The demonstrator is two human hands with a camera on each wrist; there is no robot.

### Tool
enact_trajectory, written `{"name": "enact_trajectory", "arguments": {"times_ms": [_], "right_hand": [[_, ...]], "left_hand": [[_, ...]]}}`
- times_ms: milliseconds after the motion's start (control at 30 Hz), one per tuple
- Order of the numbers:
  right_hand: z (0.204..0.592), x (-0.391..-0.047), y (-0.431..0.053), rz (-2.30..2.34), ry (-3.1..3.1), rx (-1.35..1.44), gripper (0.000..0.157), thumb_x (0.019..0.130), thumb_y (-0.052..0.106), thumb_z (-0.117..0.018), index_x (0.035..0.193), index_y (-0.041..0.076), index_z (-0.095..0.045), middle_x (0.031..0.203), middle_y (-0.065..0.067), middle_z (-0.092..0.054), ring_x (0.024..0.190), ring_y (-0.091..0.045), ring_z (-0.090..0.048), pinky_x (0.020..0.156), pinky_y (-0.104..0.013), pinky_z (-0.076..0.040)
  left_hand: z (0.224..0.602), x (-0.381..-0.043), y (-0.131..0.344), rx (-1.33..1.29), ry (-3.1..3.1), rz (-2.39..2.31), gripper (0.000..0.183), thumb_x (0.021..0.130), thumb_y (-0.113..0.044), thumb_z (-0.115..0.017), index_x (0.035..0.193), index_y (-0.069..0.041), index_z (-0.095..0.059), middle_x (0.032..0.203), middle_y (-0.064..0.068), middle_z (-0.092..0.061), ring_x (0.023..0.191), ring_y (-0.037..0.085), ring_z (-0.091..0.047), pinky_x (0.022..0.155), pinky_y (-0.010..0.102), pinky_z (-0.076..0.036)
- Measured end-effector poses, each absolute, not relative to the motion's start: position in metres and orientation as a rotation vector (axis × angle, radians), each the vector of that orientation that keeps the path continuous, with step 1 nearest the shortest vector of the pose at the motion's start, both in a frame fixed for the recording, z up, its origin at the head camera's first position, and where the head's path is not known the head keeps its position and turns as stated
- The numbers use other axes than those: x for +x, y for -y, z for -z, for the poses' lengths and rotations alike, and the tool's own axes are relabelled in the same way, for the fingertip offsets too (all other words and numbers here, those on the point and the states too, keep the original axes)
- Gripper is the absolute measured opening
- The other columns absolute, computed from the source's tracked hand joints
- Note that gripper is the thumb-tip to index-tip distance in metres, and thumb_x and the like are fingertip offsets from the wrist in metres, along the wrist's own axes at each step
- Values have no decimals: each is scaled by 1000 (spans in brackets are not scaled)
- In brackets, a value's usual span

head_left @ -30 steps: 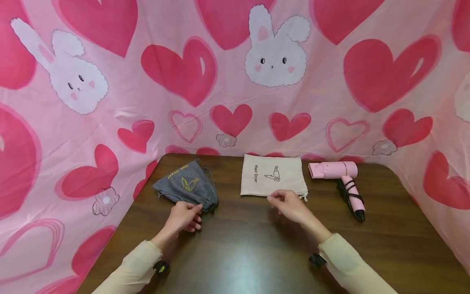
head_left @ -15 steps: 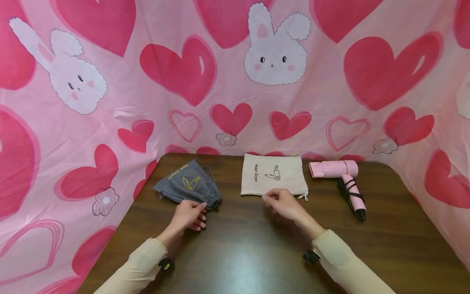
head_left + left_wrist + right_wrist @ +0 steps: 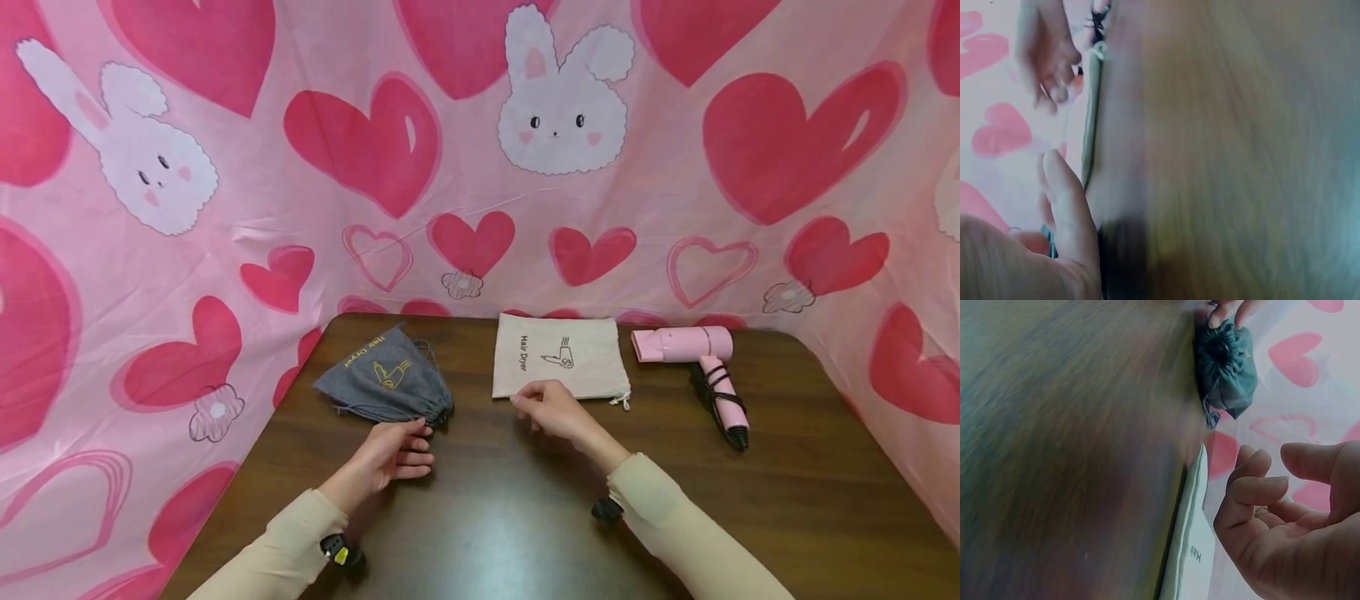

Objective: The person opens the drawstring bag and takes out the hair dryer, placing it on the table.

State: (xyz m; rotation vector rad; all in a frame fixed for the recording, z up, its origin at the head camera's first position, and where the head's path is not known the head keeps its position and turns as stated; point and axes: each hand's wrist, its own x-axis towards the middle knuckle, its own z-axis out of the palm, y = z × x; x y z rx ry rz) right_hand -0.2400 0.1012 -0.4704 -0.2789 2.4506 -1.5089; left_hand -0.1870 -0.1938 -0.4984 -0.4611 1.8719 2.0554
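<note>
A dark grey drawstring pouch [image 3: 390,383] printed "Hair Dryer" lies at the left of the table, its gathered neck facing front. My left hand [image 3: 382,457] is right at that neck, fingers extended, thumb beside the fabric. In the right wrist view, left fingertips appear against the pouch [image 3: 1235,375], though whether they press on it I cannot tell. My right hand [image 3: 557,412] hovers before the cream drawstring pouch [image 3: 566,358], fingers loosely bent; nothing is between thumb and fingers [image 3: 1250,490]. That flat cream pouch has a dryer drawing and the same lettering.
A pink hair dryer [image 3: 690,346], black cord wrapped round its handle, lies at the back right of the brown wooden table [image 3: 480,517]. Pink cloth [image 3: 465,167] with hearts and rabbits hangs behind and along both sides.
My left hand has moved slightly right and its fingers have straightened. The grey pouch has shifted a little right. My right hand has drifted left along the cream pouch's front edge.
</note>
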Motion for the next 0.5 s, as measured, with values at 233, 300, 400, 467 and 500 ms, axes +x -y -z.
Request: {"name": "enact_trajectory", "arguments": {"times_ms": [233,300,400,467,500], "right_hand": [[478,-252,-79,1515,-2389,-313,25,105,20,-66,110,-3,-72,85,-12,-69,57,-14,-53,46,-25,-41],[479,-255,-72,1499,-2381,-327,25,105,20,-66,109,-3,-72,83,-12,-69,56,-13,-53,45,-24,-42],[479,-260,-60,1463,-2368,-341,26,105,22,-66,108,-3,-72,83,-13,-69,55,-12,-53,45,-23,-43],[478,-262,-53,1441,-2365,-362,27,106,22,-66,108,-4,-72,83,-14,-69,54,-13,-54,45,-23,-44],[478,-264,-49,1432,-2362,-373,27,106,22,-66,107,-4,-72,83,-15,-69,54,-13,-54,45,-23,-44]], "left_hand": [[495,-182,187,-489,-1754,-2144,43,109,-21,-57,134,13,-47,82,8,-62,71,24,-73,71,45,-64],[495,-183,185,-505,-1748,-2158,39,109,-20,-56,130,11,-47,80,8,-63,71,25,-74,70,46,-64],[495,-184,182,-540,-1750,-2179,31,110,-19,-54,124,7,-46,79,9,-63,69,27,-74,68,47,-64],[495,-184,180,-566,-1754,-2194,28,111,-19,-51,123,5,-45,78,10,-63,69,28,-74,66,46,-64],[496,-185,179,-577,-1757,-2201,27,112,-19,-49,123,5,-44,79,10,-62,69,28,-74,65,46,-64]]}}
